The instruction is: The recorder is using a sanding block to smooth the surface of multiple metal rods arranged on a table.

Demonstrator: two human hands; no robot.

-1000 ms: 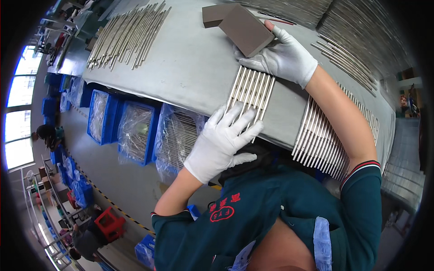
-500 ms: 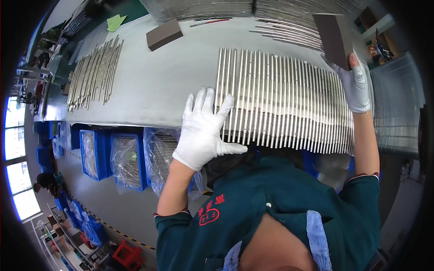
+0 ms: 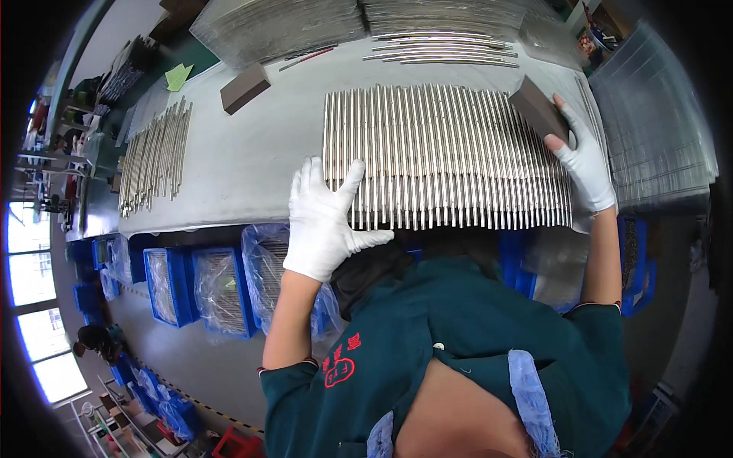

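Note:
A wide row of thin silver metal rods lies side by side on the table, their near ends jutting over the front edge. My left hand, in a white glove, is spread against the row's left side, thumb stretched along the near ends. In my right hand, also gloved but with bare thumb and fingertip showing, is a dark grey-brown rectangular block. The block sits tilted at the far right part of the row; whether it presses on the rods is hard to tell.
A similar brown block rests on the pale tabletop. Looser rods lie at the left, and several more rods at the back. Plastic-wrapped stacks line the far edge. Blue crates stand below the table.
My right hand has brought the block down from above the back right corner to the rods' right end. My left hand keeps its place at the row's left side. The whole view has shifted.

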